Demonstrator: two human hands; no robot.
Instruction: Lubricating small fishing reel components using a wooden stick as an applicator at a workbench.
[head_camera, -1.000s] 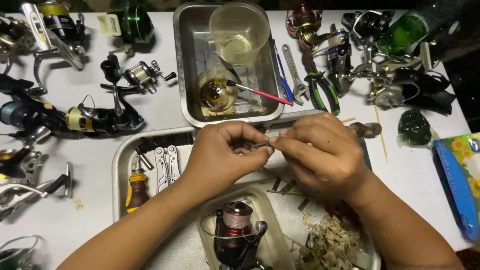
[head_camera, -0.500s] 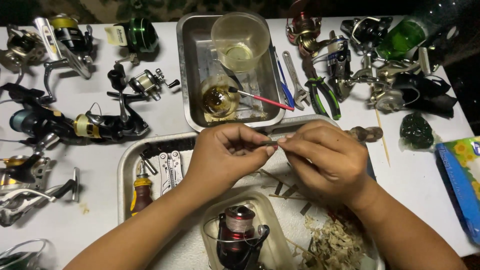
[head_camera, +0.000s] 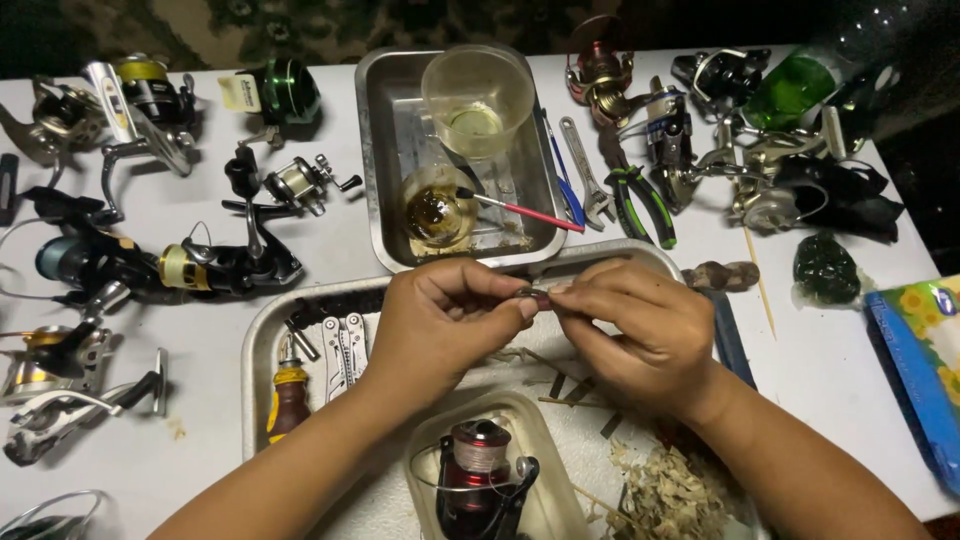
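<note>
My left hand (head_camera: 440, 325) and right hand (head_camera: 630, 335) met over the near metal tray (head_camera: 262, 345), fingertips of both pinched on a small dark metal part (head_camera: 535, 295). A red-spooled fishing reel (head_camera: 480, 480) sat nearer in a plastic tub, a brush (head_camera: 520, 210) lay in the far tray, green-handled pliers (head_camera: 640, 200) to the right, more reels crowding the left.
</note>
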